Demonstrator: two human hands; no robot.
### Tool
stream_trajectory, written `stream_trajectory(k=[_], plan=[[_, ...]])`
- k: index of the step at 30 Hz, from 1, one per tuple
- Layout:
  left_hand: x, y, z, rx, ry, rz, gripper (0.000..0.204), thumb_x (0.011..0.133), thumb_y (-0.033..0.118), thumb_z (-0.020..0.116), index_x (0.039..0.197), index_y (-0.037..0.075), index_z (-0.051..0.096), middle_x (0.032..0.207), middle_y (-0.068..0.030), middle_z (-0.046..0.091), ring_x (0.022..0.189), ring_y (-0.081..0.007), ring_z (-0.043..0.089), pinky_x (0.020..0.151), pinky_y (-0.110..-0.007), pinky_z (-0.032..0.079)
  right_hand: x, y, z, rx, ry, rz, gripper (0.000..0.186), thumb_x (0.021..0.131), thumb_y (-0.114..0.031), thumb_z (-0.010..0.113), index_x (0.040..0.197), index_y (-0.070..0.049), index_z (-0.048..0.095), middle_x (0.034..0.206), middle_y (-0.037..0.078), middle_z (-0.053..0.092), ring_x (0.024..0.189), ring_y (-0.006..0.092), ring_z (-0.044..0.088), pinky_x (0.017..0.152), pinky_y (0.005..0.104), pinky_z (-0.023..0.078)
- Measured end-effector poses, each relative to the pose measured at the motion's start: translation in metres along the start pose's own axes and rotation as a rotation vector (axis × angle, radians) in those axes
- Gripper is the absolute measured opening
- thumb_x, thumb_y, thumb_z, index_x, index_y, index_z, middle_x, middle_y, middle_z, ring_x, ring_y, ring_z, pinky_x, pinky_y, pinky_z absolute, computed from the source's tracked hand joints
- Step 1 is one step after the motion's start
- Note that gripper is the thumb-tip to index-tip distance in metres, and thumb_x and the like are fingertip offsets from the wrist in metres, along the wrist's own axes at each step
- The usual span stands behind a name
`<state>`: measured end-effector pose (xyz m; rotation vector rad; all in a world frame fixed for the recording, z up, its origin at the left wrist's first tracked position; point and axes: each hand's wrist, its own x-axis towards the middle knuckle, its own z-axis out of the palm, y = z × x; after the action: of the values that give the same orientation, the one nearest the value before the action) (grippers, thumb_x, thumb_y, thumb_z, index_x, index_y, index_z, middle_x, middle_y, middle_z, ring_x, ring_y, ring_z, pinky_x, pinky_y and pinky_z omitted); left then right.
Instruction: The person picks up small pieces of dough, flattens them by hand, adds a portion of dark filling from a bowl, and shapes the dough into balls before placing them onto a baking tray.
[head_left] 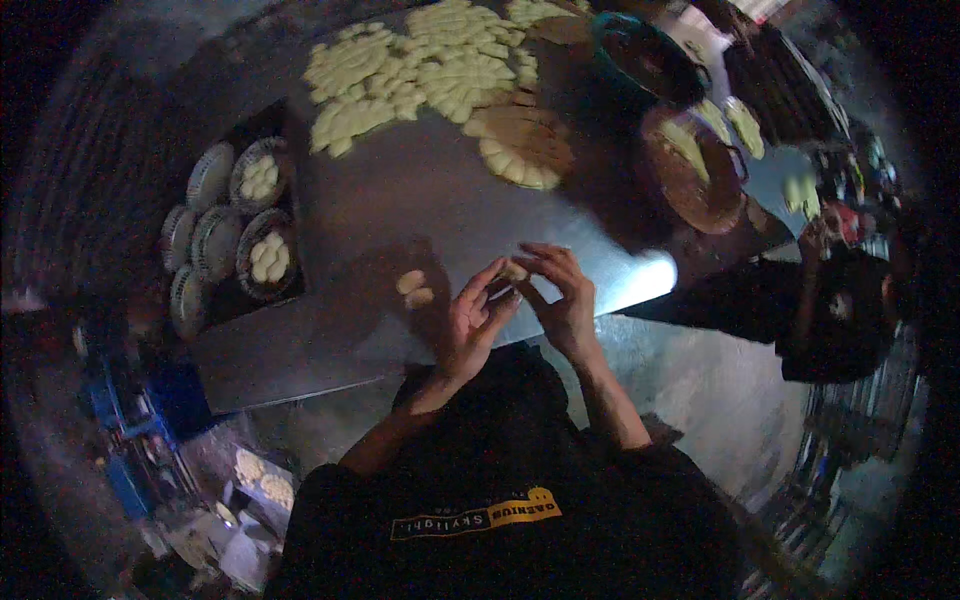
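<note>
Just above the front edge of the metal table (340,330), my left hand (475,320) and my right hand (560,300) meet with curled fingers around a small piece of dough (514,272). To the left of my hands lie two small oval dough pieces (415,296) on the metal. On a dark tray at the table's left are several fluted foil pans (211,243), two of which hold clusters of dough pieces (268,258). A mass of pale cut dough (450,60) covers the back of the table, beside a round brown board with dough (525,140) on it.
A green-rimmed basin (650,62) and a brown basin with dough (690,180) stand at the back right. Another person (840,310) in dark clothing works at the right. Blue racks or crates (160,390) and a tray of food (262,478) are at lower left.
</note>
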<state>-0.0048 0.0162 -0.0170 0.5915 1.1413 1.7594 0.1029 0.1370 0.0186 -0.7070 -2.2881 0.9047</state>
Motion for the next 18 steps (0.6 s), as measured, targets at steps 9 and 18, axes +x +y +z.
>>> stream_trajectory(k=[9, 18], plan=[[0.055, 0.015, 0.088, 1.025, -0.531, 0.922, 0.047, 0.089, 0.050, 0.061, 0.117, 0.013, 0.065, 0.133, -0.0137, 0.058, 0.126, -0.0347, 0.053, 0.112, -0.050, 0.032, -0.083, 0.056, -0.058, 1.085, 0.065, 0.434, 0.021, 0.086, -0.005, 0.071, 0.105, 0.001, 0.065, 0.100, 0.004, 0.068, 0.088, 0.0114, 0.064, 0.083, 0.0270, 0.050], [0.064, -0.013, 0.114, 0.508, -0.476, 0.826, 0.065, 0.085, 0.061, 0.059, 0.120, 0.006, 0.060, 0.132, -0.0175, 0.060, 0.134, -0.0355, 0.045, 0.112, -0.051, 0.031, -0.018, 0.043, -0.110, 1.240, -0.545, 0.364, 0.020, 0.093, -0.015, 0.067, 0.103, 0.001, 0.071, 0.095, 0.005, 0.072, 0.090, 0.0118, 0.064, 0.083, 0.0272, 0.049]])
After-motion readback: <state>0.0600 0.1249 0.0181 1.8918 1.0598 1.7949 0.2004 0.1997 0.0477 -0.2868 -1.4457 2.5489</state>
